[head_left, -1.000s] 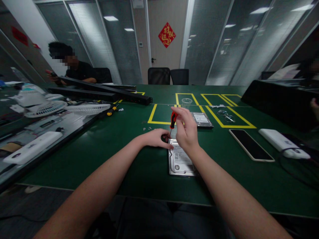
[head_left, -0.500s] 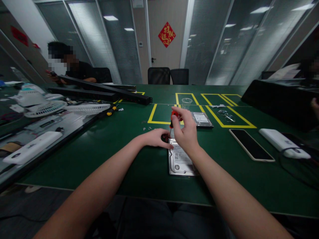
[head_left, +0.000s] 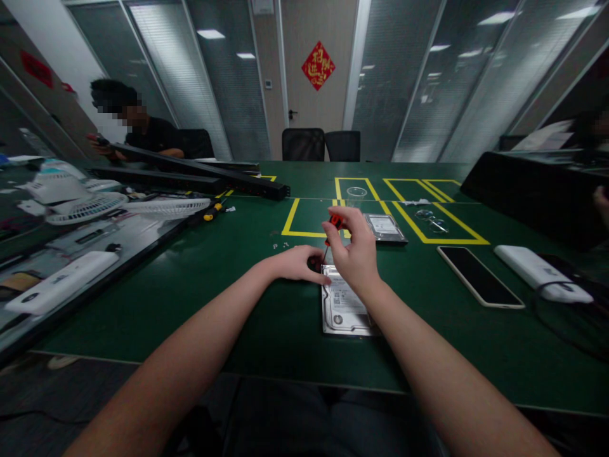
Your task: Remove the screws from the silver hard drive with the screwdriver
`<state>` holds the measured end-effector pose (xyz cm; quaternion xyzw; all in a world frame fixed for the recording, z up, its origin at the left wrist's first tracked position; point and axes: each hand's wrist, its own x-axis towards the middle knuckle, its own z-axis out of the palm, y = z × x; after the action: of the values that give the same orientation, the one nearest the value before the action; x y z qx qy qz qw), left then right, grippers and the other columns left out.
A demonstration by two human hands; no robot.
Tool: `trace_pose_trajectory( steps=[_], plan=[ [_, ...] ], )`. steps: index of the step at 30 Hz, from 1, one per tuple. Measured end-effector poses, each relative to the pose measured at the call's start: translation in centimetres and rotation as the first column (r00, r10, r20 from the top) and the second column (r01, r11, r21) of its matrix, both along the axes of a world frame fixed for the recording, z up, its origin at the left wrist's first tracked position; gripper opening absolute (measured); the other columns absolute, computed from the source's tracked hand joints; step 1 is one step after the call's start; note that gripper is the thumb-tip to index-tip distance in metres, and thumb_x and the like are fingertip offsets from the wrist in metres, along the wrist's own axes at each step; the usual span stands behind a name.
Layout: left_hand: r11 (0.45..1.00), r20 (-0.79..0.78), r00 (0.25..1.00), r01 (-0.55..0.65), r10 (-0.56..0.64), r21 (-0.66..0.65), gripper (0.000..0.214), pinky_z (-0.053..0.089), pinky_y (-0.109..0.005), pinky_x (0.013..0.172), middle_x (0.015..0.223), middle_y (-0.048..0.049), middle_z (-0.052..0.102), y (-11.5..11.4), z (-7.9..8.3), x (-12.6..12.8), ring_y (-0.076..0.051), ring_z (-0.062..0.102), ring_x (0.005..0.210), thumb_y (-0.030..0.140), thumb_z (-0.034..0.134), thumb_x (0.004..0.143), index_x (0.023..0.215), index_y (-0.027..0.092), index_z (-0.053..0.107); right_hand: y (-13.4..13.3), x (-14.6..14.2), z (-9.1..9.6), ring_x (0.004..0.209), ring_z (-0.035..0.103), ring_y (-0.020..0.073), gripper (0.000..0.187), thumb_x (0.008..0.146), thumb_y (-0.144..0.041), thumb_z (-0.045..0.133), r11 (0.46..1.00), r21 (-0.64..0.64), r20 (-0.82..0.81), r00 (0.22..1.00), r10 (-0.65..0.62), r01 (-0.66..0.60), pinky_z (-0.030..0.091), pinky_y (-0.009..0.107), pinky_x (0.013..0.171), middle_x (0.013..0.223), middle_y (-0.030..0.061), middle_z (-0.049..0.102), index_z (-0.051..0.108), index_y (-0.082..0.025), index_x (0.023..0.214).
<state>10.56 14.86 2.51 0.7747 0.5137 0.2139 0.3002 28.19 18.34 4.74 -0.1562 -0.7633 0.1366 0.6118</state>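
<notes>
A silver hard drive (head_left: 343, 307) lies flat on the green table (head_left: 247, 279) in front of me. My right hand (head_left: 353, 254) is closed round a small red-handled screwdriver (head_left: 332, 226), held upright with its tip at the drive's far left corner. My left hand (head_left: 298, 263) rests on the table with its fingers curled against that same corner, beside a small dark object I cannot make out.
A second hard drive (head_left: 384, 228), a clear cup (head_left: 356, 195) and yellow tape boxes (head_left: 428, 216) lie beyond. A phone (head_left: 479, 277) and white power bank (head_left: 535, 273) sit right. Small screws (head_left: 280, 243), fan parts (head_left: 90, 206) and a seated person (head_left: 143, 130) are left.
My right hand has turned on the screwdriver, the fingers shifting round its red handle and dropping slightly. My left hand has stayed at the drive's corner.
</notes>
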Motion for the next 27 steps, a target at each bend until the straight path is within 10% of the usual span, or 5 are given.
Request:
trace_pose_trajectory(
  steps=[14, 27],
  plan=[
    [1.000, -0.034, 0.999, 0.012, -0.011, 0.012, 0.056, 0.044, -0.032, 0.071, 0.090, -0.0040, 0.068, 0.12, -0.23, -0.10, -0.022, 0.061, 0.082, 0.064, 0.083, 0.072, 0.100, 0.018, 0.069, 0.11, 0.17, -0.73, 0.106, 0.073, 0.0223, 0.040, 0.106, -0.020, 0.040, 0.965, -0.173, -0.029, 0.981, 0.193, -0.195, 0.062, 0.046, 0.092, 0.130, 0.0071, 0.071, 0.063, -0.029, 0.137],
    [1.000, -0.028, 0.999, 0.018, -0.018, 0.007, 0.055, 0.043, -0.032, 0.072, 0.092, -0.0043, 0.067, 0.27, -0.34, -0.15, -0.022, 0.061, 0.084, 0.063, 0.083, 0.072, 0.100, 0.018, 0.068, 0.16, 0.18, -0.40, 0.116, 0.068, 0.0244, 0.038, 0.106, -0.017, 0.040, 0.988, -0.092, 0.012, 0.992, 0.124, -0.122, 0.058, 0.050, 0.101, 0.126, 0.0101, 0.069, 0.061, -0.026, 0.136]
  ],
)
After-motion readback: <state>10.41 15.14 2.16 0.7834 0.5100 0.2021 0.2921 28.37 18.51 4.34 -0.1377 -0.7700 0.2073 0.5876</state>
